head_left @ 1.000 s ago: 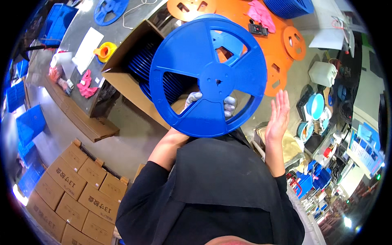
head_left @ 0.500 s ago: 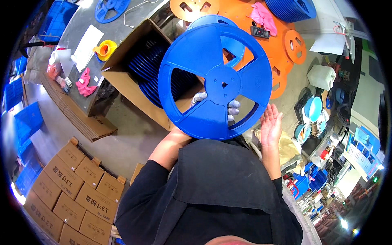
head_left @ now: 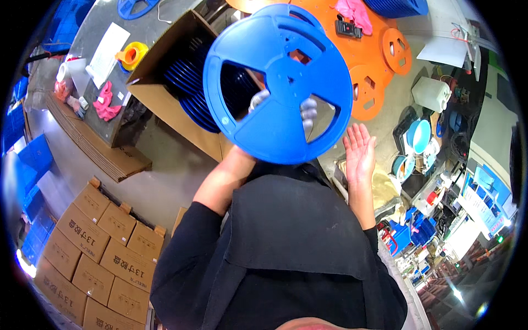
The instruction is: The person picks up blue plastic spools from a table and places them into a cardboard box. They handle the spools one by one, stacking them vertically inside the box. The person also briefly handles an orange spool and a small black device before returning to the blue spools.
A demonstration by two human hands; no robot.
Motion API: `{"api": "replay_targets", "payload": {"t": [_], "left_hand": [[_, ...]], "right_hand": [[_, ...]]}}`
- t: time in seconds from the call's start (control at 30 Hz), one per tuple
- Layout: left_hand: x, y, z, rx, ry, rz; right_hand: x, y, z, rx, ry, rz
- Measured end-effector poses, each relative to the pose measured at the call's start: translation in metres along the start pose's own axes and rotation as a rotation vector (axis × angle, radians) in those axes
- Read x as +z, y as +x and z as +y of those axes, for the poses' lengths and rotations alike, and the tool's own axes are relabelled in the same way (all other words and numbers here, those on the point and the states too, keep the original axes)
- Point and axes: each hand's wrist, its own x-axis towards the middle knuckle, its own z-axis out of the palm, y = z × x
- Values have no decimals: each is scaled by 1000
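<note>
A large blue plastic reel (head_left: pixel 324 82) with wide cut-out windows is held up before me, its flat face toward me. My left hand (head_left: pixel 308 112) grips it from behind; grey-covered fingers and thumb show through the windows, and the rest is hidden. Just off the reel's lower right rim is my bare right hand (head_left: pixel 359 154), palm up, fingers stretched out, holding nothing. Another blue reel (head_left: pixel 311 16) shows partly behind the held one. To the left, an open cardboard carton (head_left: pixel 159 102) contains several dark blue reels (head_left: pixel 187 82) standing in a row.
Beyond the reel, an orange table (head_left: pixel 330 27) bears a black device (head_left: pixel 348 29), a pink cloth (head_left: pixel 356 14) and a stack of blue reels (head_left: pixel 399 6). A grey bench (head_left: pixel 104 38) stands left. Stacked cartons (head_left: pixel 82 236) are at lower left, a white jug (head_left: pixel 432 94) at right.
The held reel has moved slightly up and left in the picture, and its face has tilted. My right hand's fingers are a little more spread and farther from the rim. The whole view has shifted slightly.
</note>
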Motion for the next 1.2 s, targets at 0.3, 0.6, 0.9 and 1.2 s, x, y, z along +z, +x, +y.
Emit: {"api": "replay_targets", "payload": {"t": [0.3,0.6,0.9,1.2], "left_hand": [[32,-3,27,185,26,-151],[-64,-135,49,703,317,356],[-184,-217,205,873,205,776],[-196,-196,267,769,226,837]], "right_hand": [[7,7,-1,29,-24,-29],[24,0,21,212,-132,-120],[41,0,27,292,-295,-151],[37,-7,36,328,-376,-131]]}}
